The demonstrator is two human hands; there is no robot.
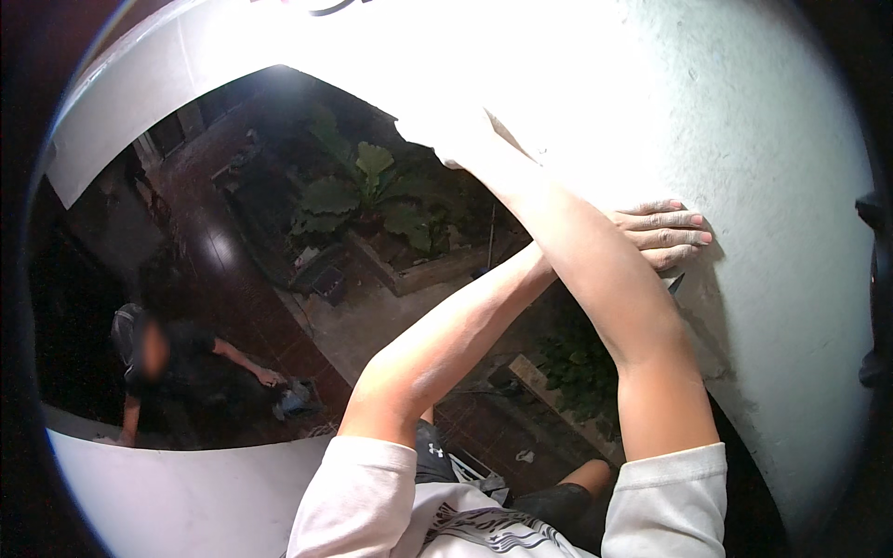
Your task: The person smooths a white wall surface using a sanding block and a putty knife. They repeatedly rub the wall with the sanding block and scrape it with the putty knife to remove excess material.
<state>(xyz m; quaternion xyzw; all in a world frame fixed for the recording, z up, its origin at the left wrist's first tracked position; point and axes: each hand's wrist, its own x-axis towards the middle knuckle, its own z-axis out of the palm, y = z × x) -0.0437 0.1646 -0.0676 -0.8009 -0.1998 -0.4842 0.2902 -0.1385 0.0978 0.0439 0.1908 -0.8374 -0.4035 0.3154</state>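
Your arms cross in front of your chest, white sleeves at 6 o'clock. Your left hand (665,232) lies at 3 o'clock, fingers straight, side by side and flat against the white plastered wall (772,158). A dark sliver (676,282) shows just under it, too little to tell what it is. Your right hand (456,139) reaches over the left forearm toward 12 o'clock, where the glare swallows it, so you cannot tell whether it is spread or gripping.

Crossed like this, you probably do best keeping the left palm planted as your brace and shifting your weight slowly, since you are high up.

The plaster is rough and pitted, and curves over you from 9 to 4 o'clock. Far below lie a dim tiled courtyard (233,270), a planter of broad-leaved plants (367,191) at 11 o'clock, and another person (172,358) crouching at 8 o'clock.
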